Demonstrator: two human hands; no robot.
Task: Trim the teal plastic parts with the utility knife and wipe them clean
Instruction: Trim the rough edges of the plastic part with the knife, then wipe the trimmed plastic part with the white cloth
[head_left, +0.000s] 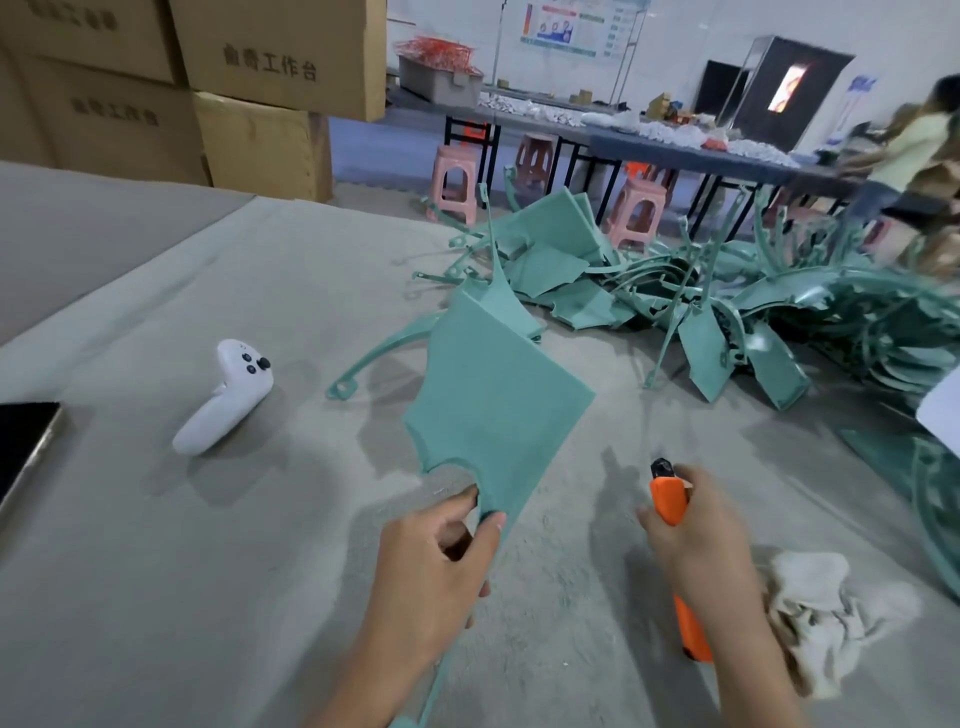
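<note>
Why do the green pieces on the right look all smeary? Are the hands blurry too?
In the head view, the teal pile smears at its right end, likely motion blur plus wide-lens stretch; the left hand, its teal part and the right hand gripping the orange knife look sharp.

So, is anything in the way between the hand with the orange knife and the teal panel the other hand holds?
Nothing visible. The right hand grips the utility knife beside the teal panel pinched by the left hand, with only bare table cover between them. The rag and white controller lie off to the sides.
</note>
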